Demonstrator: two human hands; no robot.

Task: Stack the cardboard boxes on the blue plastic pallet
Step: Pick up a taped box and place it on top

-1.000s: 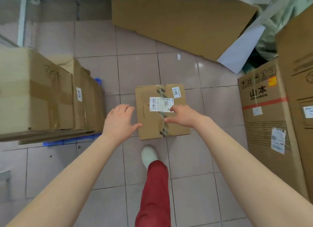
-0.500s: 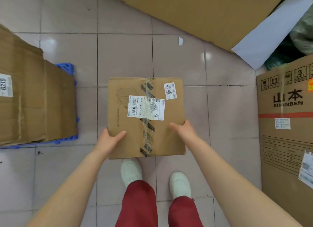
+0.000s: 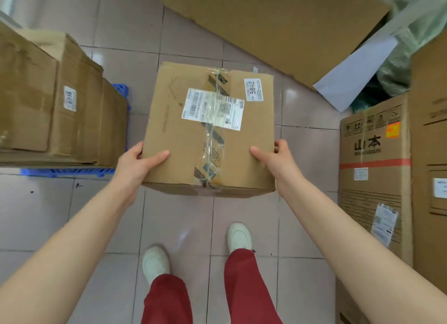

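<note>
A taped cardboard box [image 3: 210, 130] was held above the tiled floor [image 3: 101, 217], in front of the person's white shoes and red trousers. It was gripped at its near corners: the left hand [image 3: 137, 161] was wrapped round the left edge with the thumb laid flat on the top face, and the right hand [image 3: 278, 161] was wrapped round the right edge in the same way, fingers curled out of sight on the sides. A white shipping label [image 3: 212, 108] with a barcode and the letters "WU" was stuck across the tape seam; a smaller sticker [image 3: 252, 89] was marked "5842". To the left, cardboard boxes [image 3: 60, 111] were stacked on the blue plastic pallet [image 3: 67, 172], one carrying a blurred four-digit sticker. On the right a tall carton [image 3: 375, 178] was printed with "山本", handling symbols and a red stripe.
</note>
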